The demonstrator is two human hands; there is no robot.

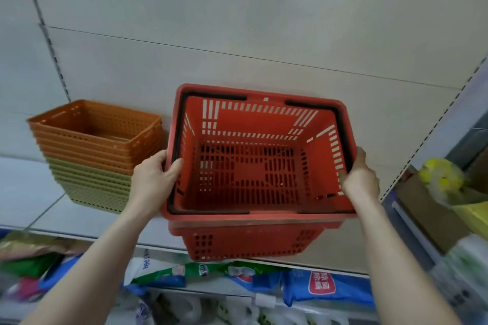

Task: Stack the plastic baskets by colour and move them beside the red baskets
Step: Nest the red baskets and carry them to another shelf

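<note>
Nested red shopping baskets [253, 163] with black handles folded on the rim sit on the white shelf [79, 219], their front overhanging its edge. My left hand [155, 179] grips the left rim and my right hand [359, 179] grips the right rim. To the left, against the back wall, stands one pile of small perforated baskets: several orange baskets [97, 132] nested on top of several green baskets [92, 187]. That pile stands close beside the red baskets, with a narrow gap between them.
A grey back panel rises behind the shelf. A slotted upright [427, 137] bounds the shelf on the right, with a cardboard box and yellow items [443, 179] beyond. Packaged goods in blue, green and white bags [237, 280] fill the shelf below.
</note>
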